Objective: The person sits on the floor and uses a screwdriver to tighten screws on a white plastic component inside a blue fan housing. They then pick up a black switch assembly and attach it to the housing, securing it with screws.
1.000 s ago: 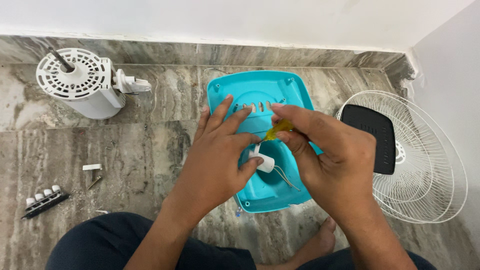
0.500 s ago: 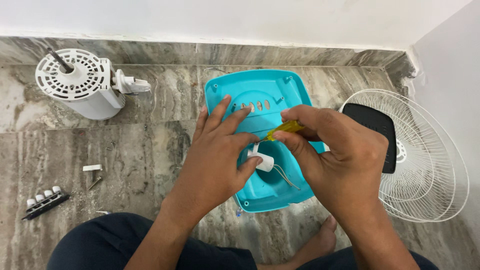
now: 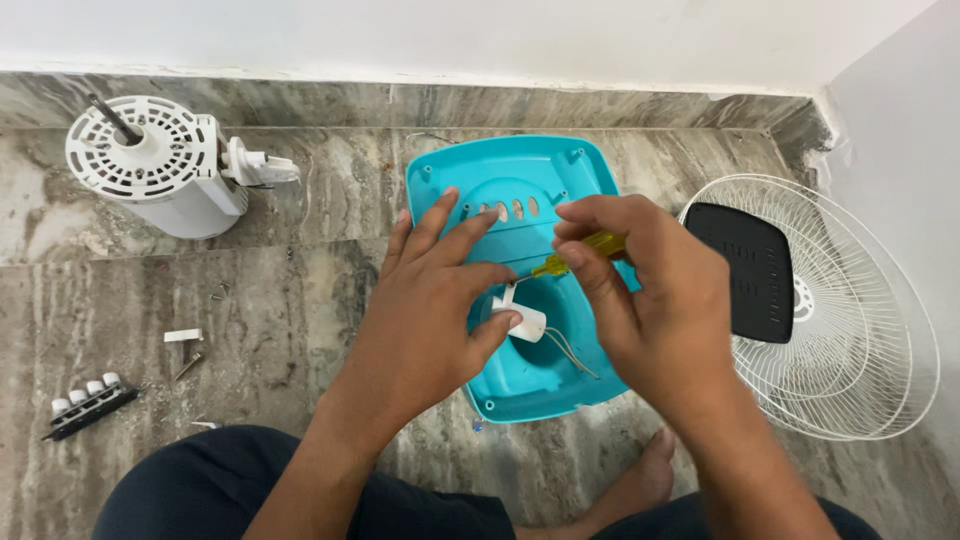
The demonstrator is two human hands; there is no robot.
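Left hand pinching white capacitor, right hand gripping yellow screwdriver (tip down)

Turquoise base shell: moulded plastic, smooth, slight sheen. On it, small white plastic capacitor with thin wires. Screwdriver handle above it: translucent yellow plastic. Right of shell, white wire fan guard, glossy coated metal. Left, white plastic motor housing. Floor: polished veined marble.

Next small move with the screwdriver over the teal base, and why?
Probably keep turning the yellow-handled screwdriver in place: the right hand pinches it with its tip down inside the teal base, while the left hand steadies the small white part beside it. The tip itself is hidden.
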